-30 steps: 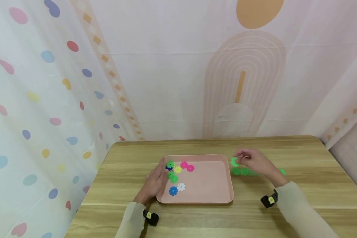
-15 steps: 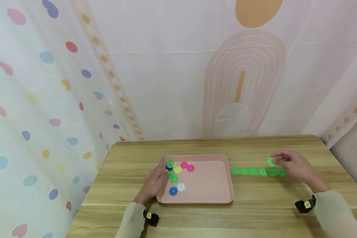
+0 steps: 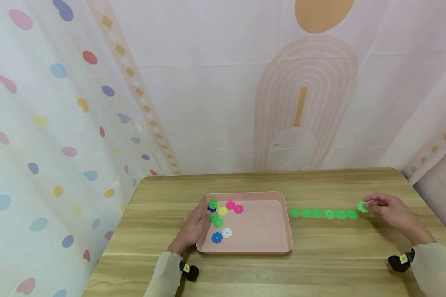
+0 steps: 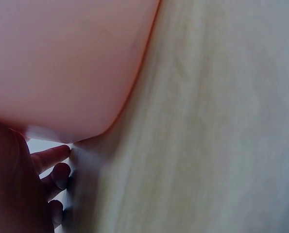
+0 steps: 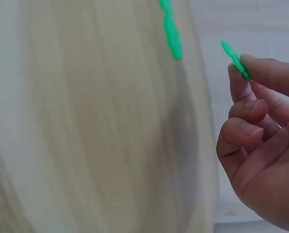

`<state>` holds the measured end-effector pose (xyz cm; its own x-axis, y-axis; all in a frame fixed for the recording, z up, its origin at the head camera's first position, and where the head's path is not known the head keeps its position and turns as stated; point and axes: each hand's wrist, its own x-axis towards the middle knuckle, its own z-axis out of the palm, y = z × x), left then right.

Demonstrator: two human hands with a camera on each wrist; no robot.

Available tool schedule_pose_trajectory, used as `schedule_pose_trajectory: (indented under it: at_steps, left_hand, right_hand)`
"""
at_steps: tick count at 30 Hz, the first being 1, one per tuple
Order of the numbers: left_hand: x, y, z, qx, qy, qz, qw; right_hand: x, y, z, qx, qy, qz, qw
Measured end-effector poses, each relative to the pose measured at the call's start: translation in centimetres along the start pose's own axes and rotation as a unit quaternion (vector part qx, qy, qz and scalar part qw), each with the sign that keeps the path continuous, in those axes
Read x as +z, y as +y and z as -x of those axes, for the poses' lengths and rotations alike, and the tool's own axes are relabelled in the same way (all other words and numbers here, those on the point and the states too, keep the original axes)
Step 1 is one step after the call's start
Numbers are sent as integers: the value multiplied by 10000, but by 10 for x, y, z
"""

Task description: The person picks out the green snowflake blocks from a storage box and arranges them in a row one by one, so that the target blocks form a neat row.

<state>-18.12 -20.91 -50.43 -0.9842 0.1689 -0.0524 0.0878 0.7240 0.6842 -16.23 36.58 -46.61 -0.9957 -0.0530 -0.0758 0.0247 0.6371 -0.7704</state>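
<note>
Thumb and index finger of my right hand [image 3: 394,212] pinch a green notched plastic disc [image 3: 362,206], shaped like a snowflake. In the right wrist view the disc [image 5: 235,59] shows edge-on above the table. It is at the right end of a row of several green discs [image 3: 328,213] laid side by side. My left hand [image 3: 192,227] rests with straight fingers along the left side of a pink tray [image 3: 260,247]. The left wrist view shows its fingers [image 4: 57,154] beside the tray wall [image 4: 76,73].
Inside the tray, near its left side, lie green discs [image 3: 218,222], a yellow disc [image 3: 222,211], pink discs [image 3: 238,209], a blue disc [image 3: 217,237] and a white disc [image 3: 227,233]. A patterned curtain [image 3: 215,103] hangs behind the wooden table [image 3: 245,276].
My right hand has carried the green disc rightward, from beside the tray along the row to its right end, and lowered it slightly. The left hand and tray stay put.
</note>
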Motion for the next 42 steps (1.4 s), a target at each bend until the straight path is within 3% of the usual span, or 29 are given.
schedule_pose_trajectory:
  at_steps: [15,27,42]
  left_hand:
    - [0,1,0,56,-9,14,10000]
    - [1,1,0,64,48,2,10000]
    - [2,1,1,75,72,19,9999]
  right_hand:
    - [-1,19,-3,618,-243,72,9978]
    - [2,22,-3,545,-307,260,9977]
    - [7,20,-2,128,-179,518,9984]
